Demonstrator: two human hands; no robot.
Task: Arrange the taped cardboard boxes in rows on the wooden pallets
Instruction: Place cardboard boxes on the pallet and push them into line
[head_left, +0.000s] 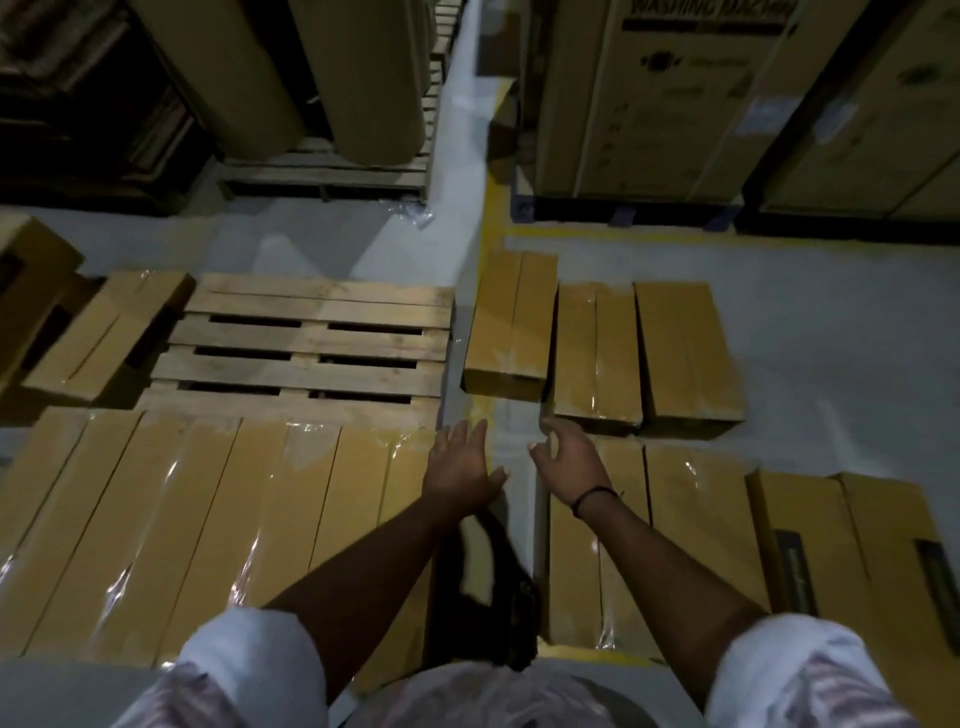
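Observation:
A wooden pallet (311, 338) lies on the floor left of centre, its far half bare. Several long taped cardboard boxes (208, 519) lie side by side in a row on its near half. Three more taped boxes stand on the floor to the right: one (511, 325), a second (597, 353) and a third (685, 358). My left hand (462, 462) is held out flat with fingers spread, above the right end of the row, holding nothing. My right hand (566, 452) hovers with curled fingers, empty, just short of the middle floor box.
More boxes (701, 530) lie on the floor at the near right, and others (104, 332) sit tilted left of the pallet. Big paper rolls (374, 78) stand on a far pallet. Tall washing machine cartons (675, 93) stand at the back right. Yellow floor line (485, 244).

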